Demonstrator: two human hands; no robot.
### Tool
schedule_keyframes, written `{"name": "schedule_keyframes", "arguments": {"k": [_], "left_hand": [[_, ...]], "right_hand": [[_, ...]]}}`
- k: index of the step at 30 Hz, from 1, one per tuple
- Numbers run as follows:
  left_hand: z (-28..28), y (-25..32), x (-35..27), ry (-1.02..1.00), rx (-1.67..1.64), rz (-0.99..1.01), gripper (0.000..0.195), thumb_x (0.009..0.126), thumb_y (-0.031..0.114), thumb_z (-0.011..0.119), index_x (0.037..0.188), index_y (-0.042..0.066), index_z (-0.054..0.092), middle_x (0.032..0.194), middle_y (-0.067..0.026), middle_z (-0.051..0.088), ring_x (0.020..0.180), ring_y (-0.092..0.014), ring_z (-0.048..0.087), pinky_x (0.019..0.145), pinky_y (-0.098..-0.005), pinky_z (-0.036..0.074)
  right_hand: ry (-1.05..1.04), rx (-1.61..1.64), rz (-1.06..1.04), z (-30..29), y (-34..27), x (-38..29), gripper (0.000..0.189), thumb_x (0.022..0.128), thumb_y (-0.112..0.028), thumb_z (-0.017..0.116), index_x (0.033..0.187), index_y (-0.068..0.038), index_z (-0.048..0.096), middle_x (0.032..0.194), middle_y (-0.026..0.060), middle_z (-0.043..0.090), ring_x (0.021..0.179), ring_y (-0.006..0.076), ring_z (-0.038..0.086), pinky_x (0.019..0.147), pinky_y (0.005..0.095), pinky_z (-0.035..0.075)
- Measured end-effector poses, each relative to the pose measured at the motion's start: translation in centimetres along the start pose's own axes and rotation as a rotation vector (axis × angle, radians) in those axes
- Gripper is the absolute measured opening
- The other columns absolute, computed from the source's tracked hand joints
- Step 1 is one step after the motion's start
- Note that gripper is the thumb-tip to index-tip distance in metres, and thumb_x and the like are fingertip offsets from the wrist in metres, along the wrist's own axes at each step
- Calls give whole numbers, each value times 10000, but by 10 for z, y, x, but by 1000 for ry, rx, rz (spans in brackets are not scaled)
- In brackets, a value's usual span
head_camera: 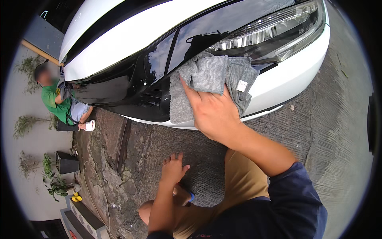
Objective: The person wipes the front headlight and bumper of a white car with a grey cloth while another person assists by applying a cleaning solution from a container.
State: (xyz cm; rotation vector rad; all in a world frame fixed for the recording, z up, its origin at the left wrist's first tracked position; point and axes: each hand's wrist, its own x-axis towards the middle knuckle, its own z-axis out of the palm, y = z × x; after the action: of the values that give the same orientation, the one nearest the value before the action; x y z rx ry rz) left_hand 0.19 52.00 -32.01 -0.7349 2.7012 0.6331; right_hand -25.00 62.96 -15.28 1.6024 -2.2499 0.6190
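Note:
A grey microfibre cloth (209,73) with a small white label lies folded against the front corner of a white car. My right hand (216,115) holds it, the fingers partly hidden in its folds. The cloth touches the glossy black trim (155,89) and the white bumper (294,70), just below the headlight (265,34). My left hand (173,168) hangs over the ground near my knee, its fingers apart and nothing in it.
Another person in a green shirt (49,95) crouches at the car's far front end with a dark cloth (64,86). Along the wall stand plants and a black planter (67,162). A thin hose (97,191) lies on rough concrete near a step (86,213).

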Motion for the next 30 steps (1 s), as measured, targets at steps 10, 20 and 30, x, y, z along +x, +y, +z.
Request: {"name": "schedule_keyframes", "arguments": {"k": [10,20,30], "left_hand": [[-46,28,0,4,143,242,742,962,541,658,1539,113,474,1507,-219,523,1395,-430,494,1197,-610,323],[-45,44,-20,-131,62,347,764,973,582,618,1560,121,458,1521,-236,506,1376,-447,509,1200,-622,308],[-38,42,-19,-91,21,361,736,980,559,622,1541,105,476,1482,-254,535,1361,-445,526,1189,-630,322]], "right_hand": [[-11,-452,213,-80,88,-55,888,640,-73,701,1511,-56,529,1445,151,603,1418,350,504,1248,564,242],[91,-411,18,-5,16,-4,974,629,-141,673,1567,-15,445,1130,172,662,1075,377,632,1117,520,395],[216,-257,189,-65,76,-78,675,741,15,584,1409,-71,624,1440,207,605,1303,467,559,1130,520,404]]}}
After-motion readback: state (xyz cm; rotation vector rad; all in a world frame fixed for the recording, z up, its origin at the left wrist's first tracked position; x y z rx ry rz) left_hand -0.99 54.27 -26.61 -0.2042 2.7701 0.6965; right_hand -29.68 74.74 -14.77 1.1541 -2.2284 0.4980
